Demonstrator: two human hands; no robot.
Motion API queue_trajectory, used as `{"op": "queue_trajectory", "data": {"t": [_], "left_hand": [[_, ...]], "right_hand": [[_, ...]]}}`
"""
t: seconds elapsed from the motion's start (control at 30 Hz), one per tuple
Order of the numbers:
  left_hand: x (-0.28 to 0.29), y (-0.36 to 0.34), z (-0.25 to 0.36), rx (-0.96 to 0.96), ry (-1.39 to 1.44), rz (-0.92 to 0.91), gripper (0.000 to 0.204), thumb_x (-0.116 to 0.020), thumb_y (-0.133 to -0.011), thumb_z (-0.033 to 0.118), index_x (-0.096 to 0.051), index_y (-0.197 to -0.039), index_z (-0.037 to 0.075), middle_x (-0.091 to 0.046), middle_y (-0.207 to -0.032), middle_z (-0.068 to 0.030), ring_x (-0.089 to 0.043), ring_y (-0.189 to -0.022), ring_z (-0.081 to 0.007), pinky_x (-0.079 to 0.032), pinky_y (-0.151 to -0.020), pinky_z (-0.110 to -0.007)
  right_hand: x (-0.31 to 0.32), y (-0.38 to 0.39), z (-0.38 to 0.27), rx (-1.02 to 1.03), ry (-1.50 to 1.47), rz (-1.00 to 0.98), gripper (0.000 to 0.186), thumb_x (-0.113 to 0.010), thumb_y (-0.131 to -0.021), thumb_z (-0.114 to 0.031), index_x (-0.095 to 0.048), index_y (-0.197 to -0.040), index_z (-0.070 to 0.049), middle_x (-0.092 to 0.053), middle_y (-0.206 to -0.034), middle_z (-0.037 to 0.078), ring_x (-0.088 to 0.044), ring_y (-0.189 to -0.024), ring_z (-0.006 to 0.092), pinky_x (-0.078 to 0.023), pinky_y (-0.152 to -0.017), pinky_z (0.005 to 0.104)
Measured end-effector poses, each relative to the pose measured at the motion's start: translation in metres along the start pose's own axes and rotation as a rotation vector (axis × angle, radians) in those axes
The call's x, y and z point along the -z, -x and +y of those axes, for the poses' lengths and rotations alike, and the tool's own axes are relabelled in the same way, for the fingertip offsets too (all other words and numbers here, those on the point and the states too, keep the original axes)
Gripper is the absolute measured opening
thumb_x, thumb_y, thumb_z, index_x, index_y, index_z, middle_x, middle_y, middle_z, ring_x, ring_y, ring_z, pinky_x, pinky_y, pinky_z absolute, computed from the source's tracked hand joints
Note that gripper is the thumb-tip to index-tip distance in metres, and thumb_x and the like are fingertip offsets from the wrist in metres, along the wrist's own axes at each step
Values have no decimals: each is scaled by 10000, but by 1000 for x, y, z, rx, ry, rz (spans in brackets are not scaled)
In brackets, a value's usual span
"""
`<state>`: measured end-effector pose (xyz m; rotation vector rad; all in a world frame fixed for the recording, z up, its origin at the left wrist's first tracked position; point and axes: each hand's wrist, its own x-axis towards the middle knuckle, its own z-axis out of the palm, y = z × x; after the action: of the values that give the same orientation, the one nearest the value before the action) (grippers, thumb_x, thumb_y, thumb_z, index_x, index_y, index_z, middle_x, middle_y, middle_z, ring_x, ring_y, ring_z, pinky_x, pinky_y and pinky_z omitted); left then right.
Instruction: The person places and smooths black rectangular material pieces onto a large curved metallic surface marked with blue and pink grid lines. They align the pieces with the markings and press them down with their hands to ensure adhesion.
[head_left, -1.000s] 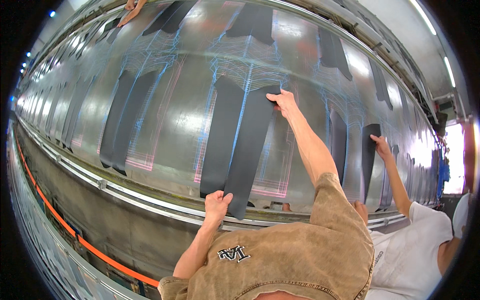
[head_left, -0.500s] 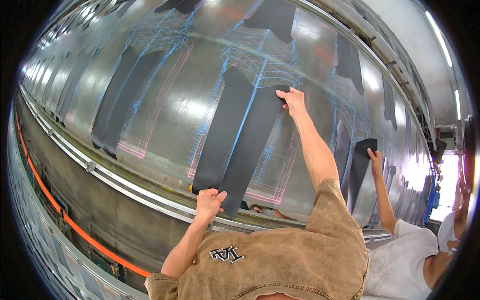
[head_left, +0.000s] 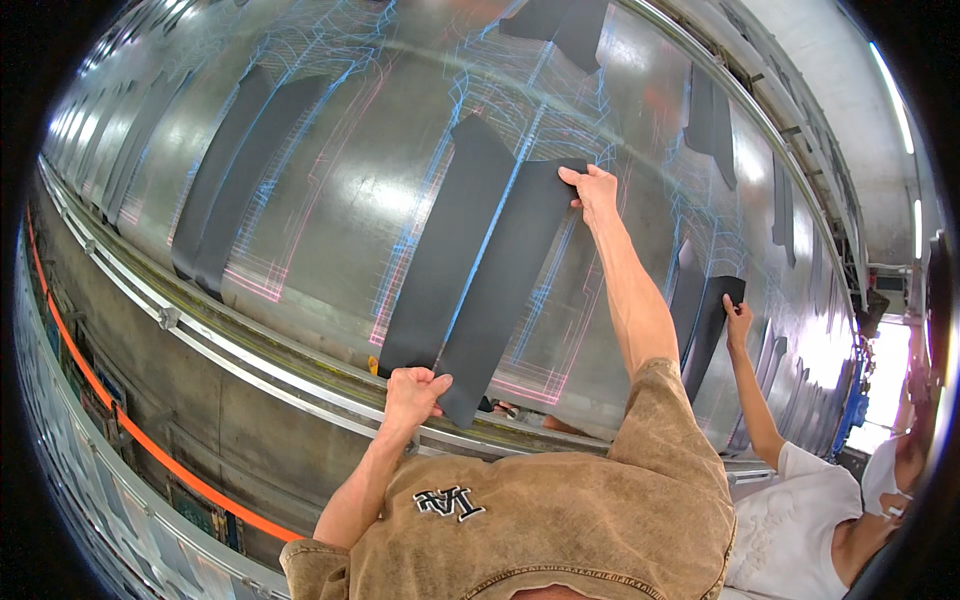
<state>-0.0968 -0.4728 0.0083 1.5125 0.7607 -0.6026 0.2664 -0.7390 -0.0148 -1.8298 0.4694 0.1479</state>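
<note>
Pinching dark panel [head_left: 520, 270], both hands [head_left: 598, 192]

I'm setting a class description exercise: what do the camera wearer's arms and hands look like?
The left hand and right hand wear no gloves, and no watch shows. Short, faded brown sleeves belong to a shirt with a black, white-edged emblem.

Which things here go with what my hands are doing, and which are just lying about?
In use:
dark panel, held by left hand (lower end) and right hand (upper corner)
left panel beside it
metal table with blue lines

Likely just around:
farther dark panels
orange strip
ceiling light
</note>
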Motion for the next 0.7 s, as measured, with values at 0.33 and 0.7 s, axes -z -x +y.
{"op": "queue_trajectory", "data": {"t": [0.33, 0.7], "left_hand": [[0, 1, 1, 1, 38, -8, 252, -761, -864, 182, -709, -754, -39, -688, -669, -60, -638, -554, -97, -569, -481, -269], [1, 1, -4, -34, 37, -10, 258, -761, -867, 178, -695, -747, -41, -665, -648, -52, -622, -542, -92, -561, -474, -265]], "right_hand": [[-6, 8, 0, 35, 14, 51, 206, -843, -762, -128, -725, -881, -9, -704, -788, 23, -620, -649, 109, -469, -497, 282], [-16, 13, 23, 207, -322, 112, 131, -822, -809, -76, -731, -882, -15, -699, -806, 8, -602, -681, 92, -449, -586, 268]]}}
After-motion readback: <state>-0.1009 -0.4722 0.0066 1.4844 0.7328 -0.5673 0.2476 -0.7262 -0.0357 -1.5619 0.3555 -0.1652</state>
